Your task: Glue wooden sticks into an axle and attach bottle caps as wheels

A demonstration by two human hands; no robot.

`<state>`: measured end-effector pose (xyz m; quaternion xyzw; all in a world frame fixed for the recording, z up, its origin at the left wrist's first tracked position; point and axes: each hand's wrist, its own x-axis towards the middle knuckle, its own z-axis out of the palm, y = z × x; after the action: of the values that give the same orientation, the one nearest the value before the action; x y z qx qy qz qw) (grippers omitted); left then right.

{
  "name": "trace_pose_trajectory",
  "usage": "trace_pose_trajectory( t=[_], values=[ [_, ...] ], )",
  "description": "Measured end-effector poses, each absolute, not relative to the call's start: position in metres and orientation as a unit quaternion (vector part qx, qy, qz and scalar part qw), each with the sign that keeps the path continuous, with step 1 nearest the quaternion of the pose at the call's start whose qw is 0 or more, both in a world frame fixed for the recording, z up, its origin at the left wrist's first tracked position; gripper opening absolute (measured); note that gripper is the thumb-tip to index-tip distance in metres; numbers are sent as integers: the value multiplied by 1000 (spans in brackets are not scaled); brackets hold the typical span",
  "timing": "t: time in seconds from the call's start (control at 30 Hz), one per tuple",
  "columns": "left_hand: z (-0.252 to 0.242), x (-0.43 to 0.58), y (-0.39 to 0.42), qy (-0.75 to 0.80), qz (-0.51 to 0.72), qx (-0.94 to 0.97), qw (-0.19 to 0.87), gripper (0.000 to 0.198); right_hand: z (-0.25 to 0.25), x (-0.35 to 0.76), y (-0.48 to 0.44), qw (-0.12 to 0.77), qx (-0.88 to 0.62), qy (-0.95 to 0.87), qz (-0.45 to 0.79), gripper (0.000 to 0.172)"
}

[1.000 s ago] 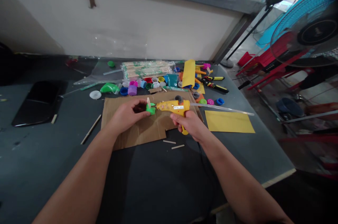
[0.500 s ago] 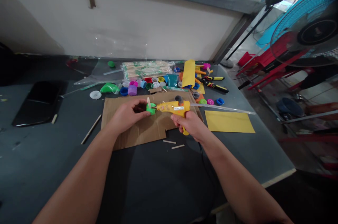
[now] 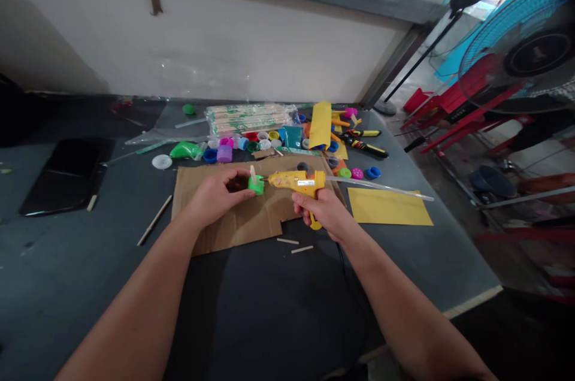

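A notched cardboard sheet point(image 3: 251, 219) lies beneath a yellow plastic glue gun point(image 3: 287, 180), gripped by the curled right hand point(image 3: 322, 207). The left hand point(image 3: 227, 188) pinches a squat green plastic cap point(image 3: 256, 188), a slim wooden stick point(image 3: 253, 174) jutting above it, near the tapered nozzle point(image 3: 265, 180).

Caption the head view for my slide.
Left hand holds a green piece; right hand points a yellow glue gun at it.

No text legible; label point(image 3: 306, 183) on yellow glue gun point(image 3: 290, 180) too small; mark point(image 3: 538, 54) on fan hub point(image 3: 517, 62) blurred
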<state>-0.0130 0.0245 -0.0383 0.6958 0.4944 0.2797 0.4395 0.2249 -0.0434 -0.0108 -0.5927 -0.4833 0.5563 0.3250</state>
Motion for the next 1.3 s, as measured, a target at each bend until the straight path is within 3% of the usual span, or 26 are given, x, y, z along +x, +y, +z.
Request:
trace_pose_trajectory(
  t=[1.3],
  values=[
    [-39,-13,25,495,269,704,433,42,-7,220,-42,315,-600,-476,560,29]
  ],
)
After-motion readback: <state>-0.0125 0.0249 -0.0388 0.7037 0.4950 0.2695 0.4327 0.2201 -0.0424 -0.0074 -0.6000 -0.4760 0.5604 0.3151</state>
